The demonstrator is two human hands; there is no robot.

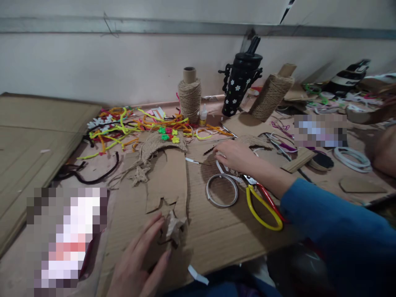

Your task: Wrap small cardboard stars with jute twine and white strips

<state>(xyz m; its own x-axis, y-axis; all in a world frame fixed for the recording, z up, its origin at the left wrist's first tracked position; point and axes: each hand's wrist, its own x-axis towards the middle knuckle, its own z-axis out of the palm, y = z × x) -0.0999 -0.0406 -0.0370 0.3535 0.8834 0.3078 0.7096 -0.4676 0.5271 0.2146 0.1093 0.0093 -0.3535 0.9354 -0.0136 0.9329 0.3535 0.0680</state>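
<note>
My left hand [140, 258] lies flat with fingers apart on the brown cardboard sheet [216, 235], its fingertips touching a small cardboard star [175, 227]. Above the star lies a cardboard cut-out shape [168, 179] with a jute-wound cap [157, 144] and small coloured flowers [168, 134]. My right hand [236, 156], in a blue sleeve, reaches across the table with its fingers curled at a small dark stick [208, 151]; whether it grips the stick I cannot tell. Beneath my wrist lie scissors with yellow and red handles [262, 204] and a white ring [222, 190].
Coloured pipe cleaners [123, 128] are heaped at the back left. Two jute twine spools [189, 95] [272, 94], a small glue bottle [203, 115] and a black flowered tumbler [239, 82] stand by the wall. Another person's arm [382, 150] is at right. Flat cardboard [34, 132] lies at left.
</note>
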